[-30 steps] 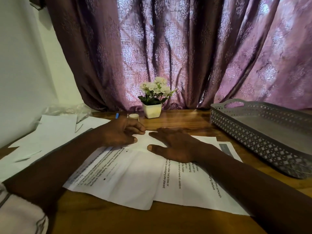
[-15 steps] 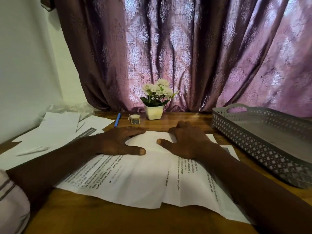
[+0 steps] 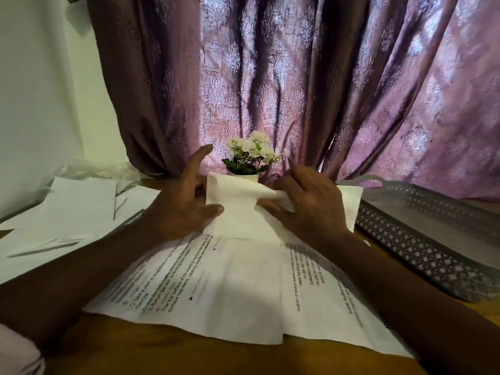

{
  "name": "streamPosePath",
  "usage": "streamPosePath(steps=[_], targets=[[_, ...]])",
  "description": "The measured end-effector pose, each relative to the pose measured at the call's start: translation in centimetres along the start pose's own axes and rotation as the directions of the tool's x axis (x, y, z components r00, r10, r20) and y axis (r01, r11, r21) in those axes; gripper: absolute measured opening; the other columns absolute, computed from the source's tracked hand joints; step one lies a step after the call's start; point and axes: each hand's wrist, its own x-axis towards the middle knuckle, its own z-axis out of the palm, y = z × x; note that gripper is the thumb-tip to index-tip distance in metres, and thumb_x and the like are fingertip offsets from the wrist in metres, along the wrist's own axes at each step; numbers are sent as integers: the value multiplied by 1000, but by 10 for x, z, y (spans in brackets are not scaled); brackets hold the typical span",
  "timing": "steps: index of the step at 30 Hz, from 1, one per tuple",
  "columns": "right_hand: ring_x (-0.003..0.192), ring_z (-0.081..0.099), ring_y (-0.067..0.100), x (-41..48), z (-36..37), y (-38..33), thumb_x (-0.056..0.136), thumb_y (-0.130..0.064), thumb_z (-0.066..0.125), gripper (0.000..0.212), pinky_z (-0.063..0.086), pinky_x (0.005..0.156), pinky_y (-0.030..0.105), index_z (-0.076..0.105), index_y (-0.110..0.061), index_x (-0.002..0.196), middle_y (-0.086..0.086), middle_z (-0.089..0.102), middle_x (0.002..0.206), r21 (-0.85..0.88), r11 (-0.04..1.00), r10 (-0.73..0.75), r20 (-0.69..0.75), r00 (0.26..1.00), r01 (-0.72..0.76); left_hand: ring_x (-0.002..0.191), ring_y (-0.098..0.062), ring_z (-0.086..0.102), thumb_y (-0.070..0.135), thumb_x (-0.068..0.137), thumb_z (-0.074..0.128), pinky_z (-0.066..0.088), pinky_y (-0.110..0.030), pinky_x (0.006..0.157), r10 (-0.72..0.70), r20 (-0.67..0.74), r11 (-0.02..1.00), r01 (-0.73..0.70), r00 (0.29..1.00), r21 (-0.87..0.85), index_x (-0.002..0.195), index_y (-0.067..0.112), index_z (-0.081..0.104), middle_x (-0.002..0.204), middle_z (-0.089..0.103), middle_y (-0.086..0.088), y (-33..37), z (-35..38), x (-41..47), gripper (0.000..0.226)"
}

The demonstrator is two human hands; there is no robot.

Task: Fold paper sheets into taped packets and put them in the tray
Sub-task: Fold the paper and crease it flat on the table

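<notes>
**A:** The printed sheets point(image 3: 230, 288) lay fanned out on the wooden table point(image 3: 135, 355), text side up. Their far edge stood raised off the surface, blank side toward us.

**B:** And both hands were on that raised part. The left hand point(image 3: 184, 204) pinched its left side, thumb across the near face and fingers tucked behind. One finger stuck up straight and clear of the paper.

**A:** The right hand point(image 3: 308, 209)?

**B:** It was clenched on the paper, no doubt about it. The fingers had curled over the top edge and bunched the sheet into a crease near the middle. A corner of paper poked out beyond the knuckles on the tray side.

**A:** And the tray point(image 3: 400, 239) itself?

**B:** Grey and perforated, it sat on the table just to the right of the sheets. I saw no paper in the part of it that was visible, and the right forearm lay alongside it.

**A:** What was behind the fold?

**B:** A small pot of white flowers point(image 3: 250, 150), half hidden by the raised edge, with the mauve curtain point(image 3: 297, 77) hanging behind it.

**A:** And off to the left?

**B:** Loose white papers point(image 3: 70, 209) were spread beside the left forearm. Some crumpled clear plastic point(image 3: 97, 171) lay against the wall beyond them.
</notes>
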Motion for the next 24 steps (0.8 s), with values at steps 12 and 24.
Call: streamPosePath(steps=[12, 24], targets=[[85, 59, 8, -8, 5, -31, 96, -47, 67, 23, 45, 67, 28, 75, -32, 112, -11, 69, 99, 329, 941, -124, 554, 823, -79, 94, -8, 71, -9, 76, 77, 57, -32, 89, -62, 402, 937, -86, 914, 340, 94, 23, 78, 98, 76, 8, -13, -33, 2, 37], [86, 55, 4, -13, 15, -31, 88, -44, 77, 18, 42, 70, 23, 69, -29, 93, -12, 61, 97, 363, 801, 145, 654, 743, -476, 130, 5, 44, 44, 97, 64, 35, -19, 101, -184, 375, 899, 2, 908, 437, 145, 38, 50, 144, 46, 27, 10, 17, -11, 50]])
